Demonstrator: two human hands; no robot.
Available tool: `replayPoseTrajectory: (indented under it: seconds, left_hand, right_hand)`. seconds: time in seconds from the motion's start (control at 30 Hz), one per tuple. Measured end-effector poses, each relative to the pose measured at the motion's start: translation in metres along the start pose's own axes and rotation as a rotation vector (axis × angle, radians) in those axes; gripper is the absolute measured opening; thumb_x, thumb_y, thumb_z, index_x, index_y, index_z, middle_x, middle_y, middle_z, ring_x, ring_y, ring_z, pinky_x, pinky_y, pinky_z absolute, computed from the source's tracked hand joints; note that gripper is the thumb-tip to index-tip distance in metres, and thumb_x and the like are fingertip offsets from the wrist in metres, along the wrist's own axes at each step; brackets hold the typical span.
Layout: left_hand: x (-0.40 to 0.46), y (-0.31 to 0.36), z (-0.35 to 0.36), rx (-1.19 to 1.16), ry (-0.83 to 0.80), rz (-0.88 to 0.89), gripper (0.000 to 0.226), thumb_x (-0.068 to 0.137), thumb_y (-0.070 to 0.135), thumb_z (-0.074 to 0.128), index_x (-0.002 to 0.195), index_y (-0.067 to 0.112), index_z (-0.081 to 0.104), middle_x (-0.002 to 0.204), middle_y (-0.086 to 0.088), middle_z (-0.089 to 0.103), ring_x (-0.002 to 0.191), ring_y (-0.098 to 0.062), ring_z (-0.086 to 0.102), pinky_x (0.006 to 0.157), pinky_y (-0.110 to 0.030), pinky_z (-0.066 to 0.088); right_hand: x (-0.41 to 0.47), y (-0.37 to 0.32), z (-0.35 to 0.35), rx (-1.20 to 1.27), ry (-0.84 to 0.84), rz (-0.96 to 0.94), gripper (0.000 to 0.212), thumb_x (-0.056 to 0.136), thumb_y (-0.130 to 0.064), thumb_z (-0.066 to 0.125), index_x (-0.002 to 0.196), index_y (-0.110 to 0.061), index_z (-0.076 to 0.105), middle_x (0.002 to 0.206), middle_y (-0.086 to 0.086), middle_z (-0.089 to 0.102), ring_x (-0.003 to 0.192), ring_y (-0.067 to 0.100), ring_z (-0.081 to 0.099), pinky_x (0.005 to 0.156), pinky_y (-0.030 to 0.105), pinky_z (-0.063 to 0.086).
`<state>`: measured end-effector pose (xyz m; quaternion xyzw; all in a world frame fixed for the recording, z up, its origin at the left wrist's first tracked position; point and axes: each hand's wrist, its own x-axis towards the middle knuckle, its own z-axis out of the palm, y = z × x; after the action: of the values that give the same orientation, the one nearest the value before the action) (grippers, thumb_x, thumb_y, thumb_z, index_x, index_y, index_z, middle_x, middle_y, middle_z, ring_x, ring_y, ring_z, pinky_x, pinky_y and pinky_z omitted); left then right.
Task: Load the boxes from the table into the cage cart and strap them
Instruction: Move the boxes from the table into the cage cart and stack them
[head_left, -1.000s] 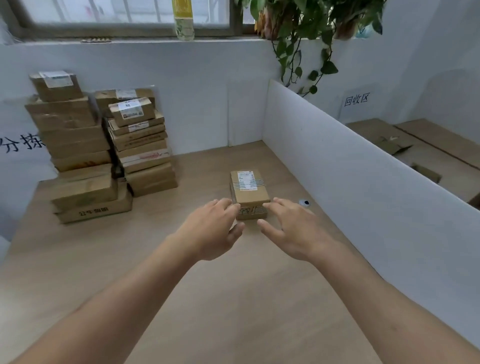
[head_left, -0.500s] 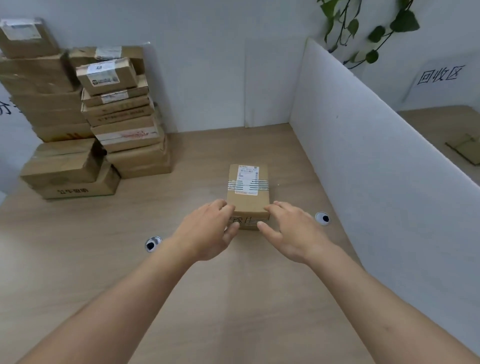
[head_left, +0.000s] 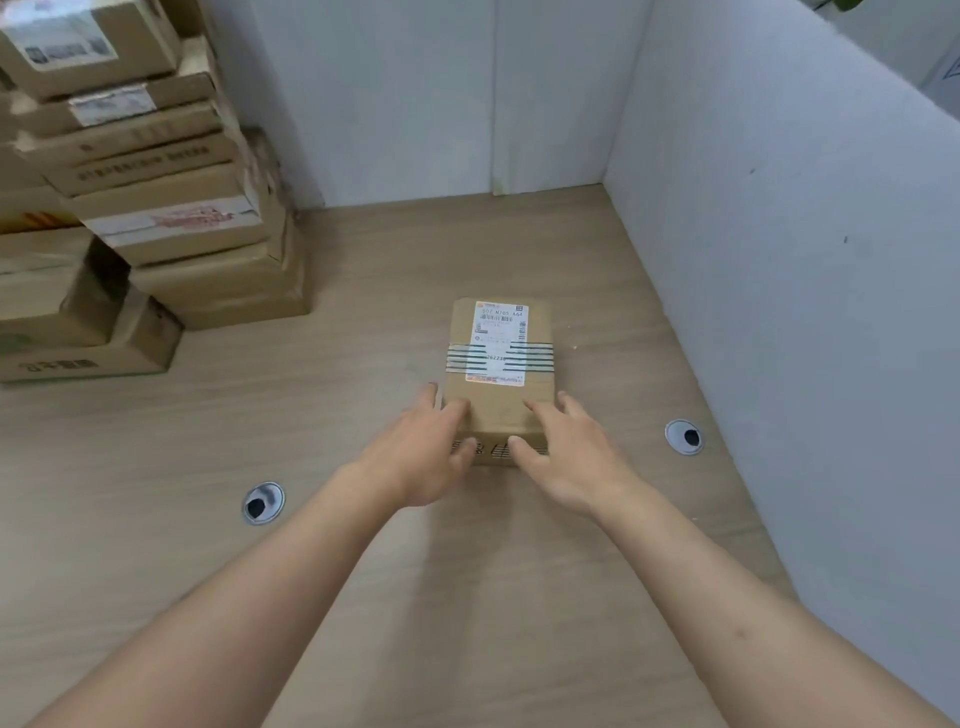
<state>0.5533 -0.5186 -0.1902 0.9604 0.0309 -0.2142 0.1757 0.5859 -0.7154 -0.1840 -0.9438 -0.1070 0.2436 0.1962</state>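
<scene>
A small brown cardboard box (head_left: 500, 410) with a white shipping label and striped tape lies flat on the wooden table (head_left: 467, 597), in the middle of the head view. My left hand (head_left: 415, 460) clasps its near left corner, fingers on top and thumb on the front face. My right hand (head_left: 571, 460) clasps the near right corner the same way. The box rests on the table. No cage cart or strap is in view.
A tall stack of cardboard boxes (head_left: 171, 218) fills the far left corner against the white wall. A white partition (head_left: 779, 260) runs along the table's right side. Two round cable holes (head_left: 263, 502) (head_left: 684, 437) are set in the tabletop.
My head has moved closer and tilted down, so the box looks larger. Both hands have slid further onto the box's near end. The box has not left the table.
</scene>
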Motion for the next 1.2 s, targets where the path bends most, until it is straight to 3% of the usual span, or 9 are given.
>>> replayPoseTrajectory:
  seconds: [0.1, 0.2, 0.3, 0.37, 0.47, 0.57, 0.73, 1.0, 1.2]
  left_hand:
    - [0.017, -0.004, 0.008, -0.114, 0.015, 0.018, 0.056, 0.104, 0.038, 0.052, 0.155, 0.024, 0.034, 0.152, -0.014, 0.033, 0.13, -0.038, 0.052, 0.108, -0.044, 0.045]
    - [0.029, -0.01, 0.017, -0.231, 0.068, 0.023, 0.06, 0.104, 0.042, 0.054, 0.157, 0.029, 0.03, 0.137, -0.007, 0.041, 0.11, -0.03, 0.059, 0.098, -0.037, 0.048]
    - [0.03, -0.017, 0.025, -0.284, 0.114, -0.031, 0.067, 0.104, 0.049, 0.053, 0.162, 0.04, 0.02, 0.119, -0.003, 0.036, 0.093, -0.022, 0.054, 0.087, -0.033, 0.044]
    - [0.027, -0.021, 0.032, -0.332, 0.114, -0.03, 0.071, 0.102, 0.053, 0.054, 0.162, 0.048, 0.015, 0.118, -0.002, 0.035, 0.09, -0.016, 0.053, 0.091, -0.033, 0.046]
    - [0.021, -0.021, 0.041, -0.423, 0.119, -0.008, 0.075, 0.102, 0.048, 0.058, 0.163, 0.046, 0.015, 0.138, -0.004, 0.037, 0.117, -0.019, 0.054, 0.102, -0.025, 0.038]
    - [0.01, -0.016, 0.046, -0.438, 0.102, 0.04, 0.083, 0.099, 0.043, 0.065, 0.166, 0.033, 0.015, 0.156, -0.002, 0.036, 0.141, -0.015, 0.038, 0.103, -0.014, 0.025]
    - [-0.025, -0.005, 0.032, -0.45, 0.138, 0.072, 0.088, 0.096, 0.048, 0.067, 0.166, 0.035, 0.014, 0.157, 0.003, 0.034, 0.138, -0.008, 0.037, 0.102, -0.014, 0.025]
    - [-0.12, 0.021, -0.011, -0.329, 0.27, 0.117, 0.092, 0.093, 0.061, 0.064, 0.165, 0.037, 0.013, 0.156, 0.004, 0.037, 0.14, -0.016, 0.04, 0.105, -0.028, 0.038]
    - [-0.206, 0.034, -0.039, -0.27, 0.341, 0.12, 0.095, 0.092, 0.063, 0.063, 0.166, 0.032, 0.013, 0.156, -0.003, 0.038, 0.141, -0.02, 0.04, 0.102, -0.024, 0.034]
  right_hand:
    - [0.02, 0.006, 0.011, 0.086, -0.002, 0.032, 0.075, 0.097, -0.056, 0.053, 0.162, -0.038, 0.022, 0.169, 0.009, 0.019, 0.149, 0.032, 0.036, 0.117, 0.041, 0.037]
    - [0.033, 0.009, 0.022, 0.21, 0.084, 0.052, 0.073, 0.095, -0.055, 0.057, 0.159, -0.042, 0.024, 0.143, 0.002, 0.038, 0.129, 0.029, 0.052, 0.103, 0.039, 0.046]
    - [0.034, 0.015, 0.032, 0.265, 0.138, 0.077, 0.073, 0.096, -0.058, 0.058, 0.159, -0.046, 0.023, 0.128, 0.002, 0.037, 0.125, 0.029, 0.052, 0.102, 0.036, 0.043]
    - [0.029, 0.021, 0.039, 0.321, 0.125, 0.059, 0.075, 0.097, -0.057, 0.06, 0.16, -0.051, 0.019, 0.124, 0.003, 0.036, 0.124, 0.026, 0.049, 0.101, 0.029, 0.039]
    - [0.023, 0.024, 0.05, 0.448, 0.159, 0.023, 0.076, 0.098, -0.048, 0.064, 0.161, -0.046, 0.022, 0.135, 0.004, 0.041, 0.133, 0.019, 0.046, 0.103, 0.021, 0.033]
    - [0.011, 0.024, 0.056, 0.468, 0.215, -0.02, 0.075, 0.098, -0.04, 0.068, 0.162, -0.035, 0.03, 0.145, 0.003, 0.048, 0.138, 0.018, 0.046, 0.107, 0.022, 0.034]
    - [-0.029, 0.019, 0.04, 0.459, 0.271, -0.086, 0.083, 0.092, -0.045, 0.072, 0.162, -0.035, 0.029, 0.147, -0.005, 0.048, 0.138, 0.009, 0.044, 0.105, 0.017, 0.032]
    - [-0.112, -0.011, -0.003, 0.396, 0.364, -0.25, 0.088, 0.09, -0.045, 0.075, 0.163, -0.024, 0.031, 0.143, -0.002, 0.049, 0.134, 0.01, 0.046, 0.099, 0.013, 0.032]
    - [-0.183, -0.041, -0.027, 0.344, 0.406, -0.359, 0.088, 0.09, -0.048, 0.074, 0.161, -0.018, 0.033, 0.145, 0.001, 0.048, 0.133, 0.015, 0.047, 0.106, 0.025, 0.04]
